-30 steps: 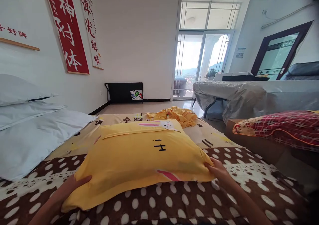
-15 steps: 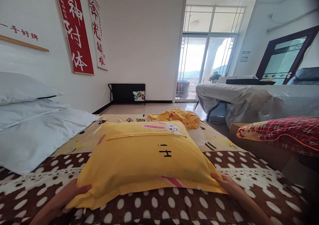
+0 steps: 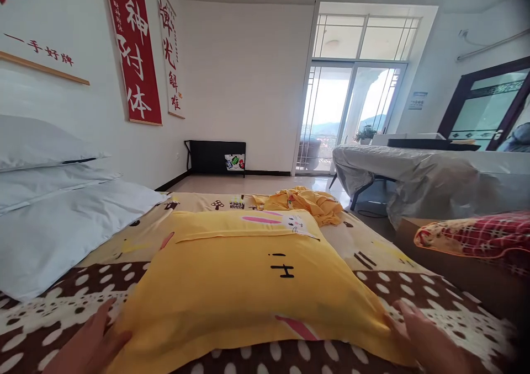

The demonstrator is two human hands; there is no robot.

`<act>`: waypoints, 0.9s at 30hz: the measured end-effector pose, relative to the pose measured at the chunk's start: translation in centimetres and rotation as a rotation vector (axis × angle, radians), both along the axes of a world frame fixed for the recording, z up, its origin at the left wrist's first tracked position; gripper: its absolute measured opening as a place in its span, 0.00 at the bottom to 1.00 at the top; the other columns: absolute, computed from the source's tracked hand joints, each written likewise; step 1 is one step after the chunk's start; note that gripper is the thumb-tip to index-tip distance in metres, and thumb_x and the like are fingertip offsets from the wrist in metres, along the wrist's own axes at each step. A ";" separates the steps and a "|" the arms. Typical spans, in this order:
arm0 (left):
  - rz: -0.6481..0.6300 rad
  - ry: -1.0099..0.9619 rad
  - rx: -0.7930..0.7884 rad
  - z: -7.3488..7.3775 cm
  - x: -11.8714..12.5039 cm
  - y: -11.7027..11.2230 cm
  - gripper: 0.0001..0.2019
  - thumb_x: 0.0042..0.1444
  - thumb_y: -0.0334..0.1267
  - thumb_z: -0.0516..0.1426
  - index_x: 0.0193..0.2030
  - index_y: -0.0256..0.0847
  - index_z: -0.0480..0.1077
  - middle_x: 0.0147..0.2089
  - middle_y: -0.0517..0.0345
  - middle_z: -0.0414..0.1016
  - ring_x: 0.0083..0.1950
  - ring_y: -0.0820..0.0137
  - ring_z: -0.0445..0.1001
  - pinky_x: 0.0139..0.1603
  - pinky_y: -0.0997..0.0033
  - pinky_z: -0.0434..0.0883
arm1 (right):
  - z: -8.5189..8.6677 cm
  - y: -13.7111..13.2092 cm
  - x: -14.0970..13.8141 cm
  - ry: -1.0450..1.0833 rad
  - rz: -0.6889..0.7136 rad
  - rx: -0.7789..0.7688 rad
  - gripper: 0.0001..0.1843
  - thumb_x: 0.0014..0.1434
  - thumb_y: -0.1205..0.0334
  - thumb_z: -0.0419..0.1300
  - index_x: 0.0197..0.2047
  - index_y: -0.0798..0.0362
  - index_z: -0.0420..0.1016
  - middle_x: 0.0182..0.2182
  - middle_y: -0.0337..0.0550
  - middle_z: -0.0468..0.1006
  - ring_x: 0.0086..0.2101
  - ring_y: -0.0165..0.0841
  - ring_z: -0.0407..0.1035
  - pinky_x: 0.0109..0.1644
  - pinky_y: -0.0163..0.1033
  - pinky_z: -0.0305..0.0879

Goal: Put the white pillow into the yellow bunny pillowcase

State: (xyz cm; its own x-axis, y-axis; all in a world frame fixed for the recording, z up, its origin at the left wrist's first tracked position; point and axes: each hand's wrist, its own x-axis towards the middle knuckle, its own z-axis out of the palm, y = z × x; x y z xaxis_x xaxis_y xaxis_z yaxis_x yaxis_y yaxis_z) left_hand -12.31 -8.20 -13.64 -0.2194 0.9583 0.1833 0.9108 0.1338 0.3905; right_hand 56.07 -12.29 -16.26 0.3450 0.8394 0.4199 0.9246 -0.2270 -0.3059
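Observation:
A plump yellow pillow (image 3: 232, 286) lies flat on the bed in front of me. It bears a rabbit print, pink ears and the letters "Hi", seen upside down from here. Beside its near left corner is my left hand (image 3: 93, 338), fingers apart, the thumb touching the yellow cloth. My right hand (image 3: 430, 335) is against the near right edge with its fingers parted; they are somewhat blurred, and the lower ones are partly hidden. Beyond the pillow's far edge lies a crumpled yellow cloth (image 3: 306, 203).
White pillows (image 3: 70, 214) are stacked at the left. Under everything spreads a brown and cream patterned blanket (image 3: 372, 280). A red plaid bundle (image 3: 476, 236) rests on a cardboard box (image 3: 414, 230) at the right. Farther back stands a plastic-covered table (image 3: 439, 164).
Both hands have loosened from the pillow's near corners, their fingers now apart. The pillow's near edge has come closer to me and appears wider. The view has shifted slightly left.

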 end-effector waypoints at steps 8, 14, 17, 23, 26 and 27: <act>-0.744 0.496 0.604 7.0 18.4 2.5 0.28 0.63 0.47 0.48 0.69 0.43 0.50 0.71 0.54 0.51 0.70 0.64 0.52 0.62 0.61 0.59 | 7.5 4.9 -19.1 -0.425 0.571 0.371 0.34 0.65 0.52 0.48 0.70 0.51 0.44 0.65 0.48 0.58 0.62 0.40 0.56 0.60 0.46 0.56; -0.721 0.479 0.578 5.0 21.3 8.0 0.30 0.63 0.49 0.46 0.70 0.44 0.46 0.70 0.54 0.53 0.69 0.64 0.54 0.67 0.62 0.49 | 6.3 9.2 -19.9 -0.400 0.587 0.198 0.34 0.65 0.50 0.47 0.71 0.45 0.41 0.68 0.44 0.50 0.65 0.41 0.49 0.64 0.51 0.50; -0.636 0.478 0.587 2.6 17.5 8.2 0.32 0.61 0.48 0.49 0.70 0.48 0.45 0.71 0.55 0.49 0.70 0.64 0.52 0.69 0.64 0.41 | 4.1 9.0 -15.9 -0.396 0.489 0.192 0.35 0.65 0.52 0.47 0.71 0.46 0.40 0.68 0.44 0.49 0.64 0.41 0.49 0.64 0.51 0.49; -0.420 0.368 0.467 -2.1 9.7 6.1 0.34 0.60 0.46 0.48 0.71 0.50 0.39 0.72 0.56 0.49 0.70 0.59 0.51 0.70 0.56 0.40 | -0.4 6.1 -9.1 -0.245 0.340 0.173 0.33 0.64 0.52 0.46 0.70 0.46 0.43 0.67 0.44 0.51 0.65 0.43 0.49 0.64 0.53 0.51; -0.351 0.246 0.361 -5.1 5.8 4.4 0.34 0.59 0.49 0.48 0.70 0.56 0.40 0.71 0.60 0.50 0.69 0.55 0.54 0.69 0.49 0.49 | -2.6 4.2 -6.3 0.027 0.239 0.055 0.36 0.62 0.45 0.44 0.69 0.51 0.50 0.65 0.47 0.56 0.62 0.44 0.55 0.61 0.53 0.58; -0.321 0.179 0.331 -5.9 4.4 3.9 0.34 0.59 0.50 0.48 0.70 0.56 0.41 0.71 0.62 0.51 0.68 0.56 0.56 0.68 0.51 0.53 | -3.0 3.6 -5.3 0.136 0.206 0.004 0.37 0.60 0.42 0.45 0.67 0.52 0.53 0.64 0.47 0.60 0.61 0.45 0.58 0.60 0.51 0.61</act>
